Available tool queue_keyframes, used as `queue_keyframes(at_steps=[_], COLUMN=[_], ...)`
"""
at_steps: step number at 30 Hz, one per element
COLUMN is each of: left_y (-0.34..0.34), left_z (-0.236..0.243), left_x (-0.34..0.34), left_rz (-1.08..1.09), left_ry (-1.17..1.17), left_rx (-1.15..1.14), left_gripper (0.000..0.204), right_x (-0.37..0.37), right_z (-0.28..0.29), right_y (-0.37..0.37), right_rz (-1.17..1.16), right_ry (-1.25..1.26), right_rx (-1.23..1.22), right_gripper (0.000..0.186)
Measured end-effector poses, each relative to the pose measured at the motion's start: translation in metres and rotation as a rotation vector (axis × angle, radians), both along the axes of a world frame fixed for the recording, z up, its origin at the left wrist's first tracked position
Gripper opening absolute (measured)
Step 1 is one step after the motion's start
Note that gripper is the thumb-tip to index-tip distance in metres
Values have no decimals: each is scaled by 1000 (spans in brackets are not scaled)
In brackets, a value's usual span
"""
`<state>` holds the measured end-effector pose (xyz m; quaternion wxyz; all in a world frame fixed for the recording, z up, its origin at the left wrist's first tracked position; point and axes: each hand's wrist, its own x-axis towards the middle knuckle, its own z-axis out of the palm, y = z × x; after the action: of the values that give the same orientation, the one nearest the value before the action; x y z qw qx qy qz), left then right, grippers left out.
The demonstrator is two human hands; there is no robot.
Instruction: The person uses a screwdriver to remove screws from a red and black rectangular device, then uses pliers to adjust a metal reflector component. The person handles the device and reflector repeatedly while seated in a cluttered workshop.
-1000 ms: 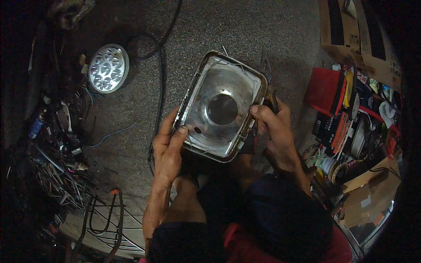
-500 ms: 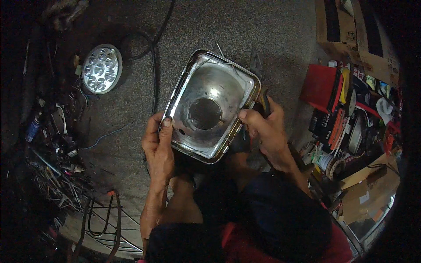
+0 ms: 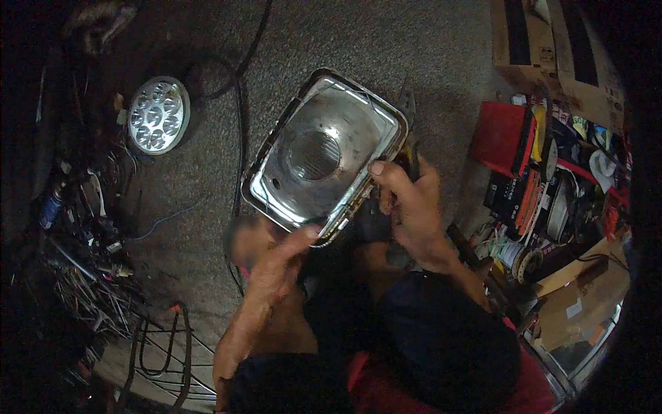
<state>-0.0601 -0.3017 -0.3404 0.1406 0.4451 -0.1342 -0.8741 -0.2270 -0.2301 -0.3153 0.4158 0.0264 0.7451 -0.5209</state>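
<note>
A rectangular metal headlight (image 3: 289, 186), tilted, shows its shiny bowl and a round central opening with ribbed glass behind it. My right hand (image 3: 417, 210) is closed on its right rim, thumb on top. Pliers with dark and yellow handles (image 3: 414, 162) are tucked in that same hand, their jaws pointing away from me beyond the rim. My left hand (image 3: 279, 255) is at the near lower corner, a digit laid over the rim; its other fingers are partly hidden and blurred. A round multi-LED lamp (image 3: 158, 116) lies on the floor to the left.
Black cable (image 3: 241, 124) runs across the rough floor (image 3: 324, 34). Metal scraps and tools (image 3: 89, 276) pile up at left, near a wire rack (image 3: 158, 352). On the right are a red box (image 3: 502, 138), cluttered parts, a wire spool (image 3: 514, 259) and cardboard boxes (image 3: 534, 48).
My left hand has slid from the headlight's left rim to its near lower corner. The headlight has turned clockwise a little, and ribbed glass now shows through its opening.
</note>
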Motion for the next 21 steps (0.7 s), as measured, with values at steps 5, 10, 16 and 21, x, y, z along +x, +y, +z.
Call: queue_keyframes(at_steps=[5, 10, 16, 21], left_y=[2, 1, -2, -1], left_z=[3, -8, -4, -6], left_x=[-12, -6, 1, -1], left_rz=[-15, 13, -34, -20], left_ry=[114, 83, -23, -31], left_rx=[39, 96, 23, -52], left_gripper=[40, 35, 45, 44], right_x=[3, 7, 10, 8], right_z=[-1, -2, -8, -8], right_y=[-1, 0, 2, 6], right_rz=[-14, 50, 86, 117], right_ry=[15, 33, 57, 41], right_rx=[-34, -65, -59, -35], right_gripper=[24, 24, 23, 25])
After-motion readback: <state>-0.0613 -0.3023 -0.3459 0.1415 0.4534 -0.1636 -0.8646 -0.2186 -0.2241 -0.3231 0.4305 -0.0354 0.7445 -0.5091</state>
